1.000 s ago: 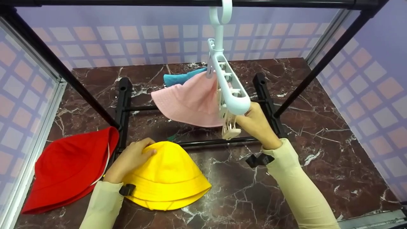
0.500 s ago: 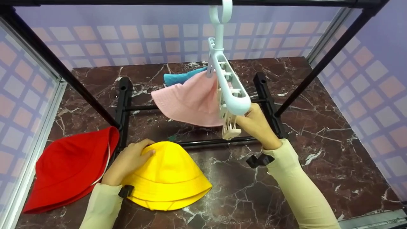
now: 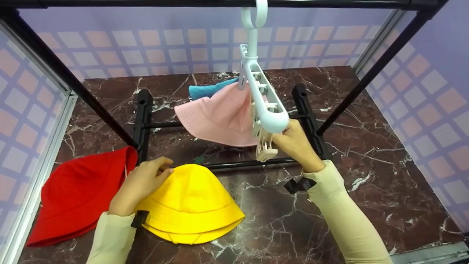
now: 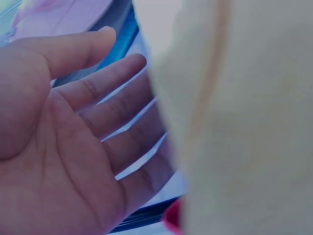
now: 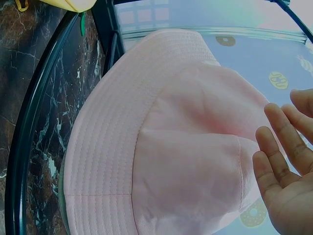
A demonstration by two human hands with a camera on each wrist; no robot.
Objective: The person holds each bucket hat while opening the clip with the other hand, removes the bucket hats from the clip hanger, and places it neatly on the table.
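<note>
My left hand point(image 3: 143, 180) hovers at the left side of the yellow bucket hat point(image 3: 196, 205). Its thumb tip overlaps the crown's edge in the head view. Fingers of the left hand point(image 4: 63, 132) are spread and relaxed in the left wrist view, holding nothing. Partly hidden behind the white hanger point(image 3: 273, 120) is my right hand point(image 3: 296, 145). The right wrist view shows this right hand point(image 5: 286, 169) with loose fingers, fingertips right at the crown of the pink bucket hat point(image 5: 186, 142). That pink hat hangs from the hanger, with a blue hat point(image 3: 212, 90) behind it.
A red bucket hat point(image 3: 80, 187) lies on the marble-patterned surface point(image 3: 271, 216) at the left. The black rack's top bar point(image 3: 146, 3) carries the hanger, and its lower bar point(image 3: 234, 164) runs behind the yellow hat. Patterned walls point(image 3: 121, 44) enclose the back and sides.
My left hand has slid left and its fingers have come away from the yellow hat's crown. My right hand, the hanger and the hats stay almost where they were.
</note>
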